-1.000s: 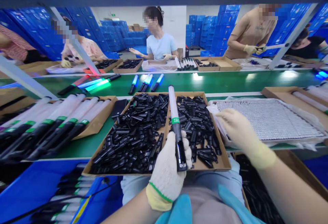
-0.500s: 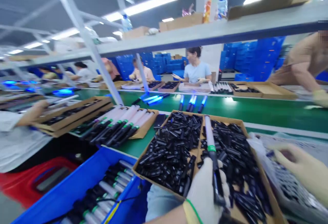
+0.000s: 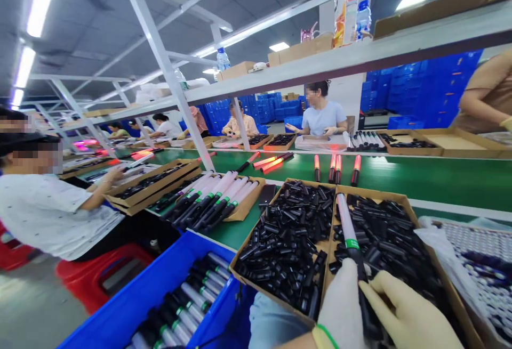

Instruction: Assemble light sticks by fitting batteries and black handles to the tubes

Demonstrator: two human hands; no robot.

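Note:
My left hand (image 3: 342,311), in a white knit glove with a green cuff line, grips the black handle of a light stick (image 3: 349,226) with a white tube and a green band. The stick points away from me over a cardboard tray (image 3: 406,197) full of small black parts. My right hand (image 3: 404,314), in a yellowish glove, has come up against the stick's handle just right of my left hand, fingers stretched along it.
A blue bin (image 3: 132,298) of finished sticks sits low left. Another cardboard tray (image 3: 250,206) of sticks lies beyond it. Red-lit sticks (image 3: 335,167) ride the green conveyor (image 3: 420,176). A bagged sheet (image 3: 476,258) lies right. Seated people work left and across the belt.
My view swung up and left. My right hand left the bagged sheet and came onto the stick's handle. The sticks on the belt changed from blue to red.

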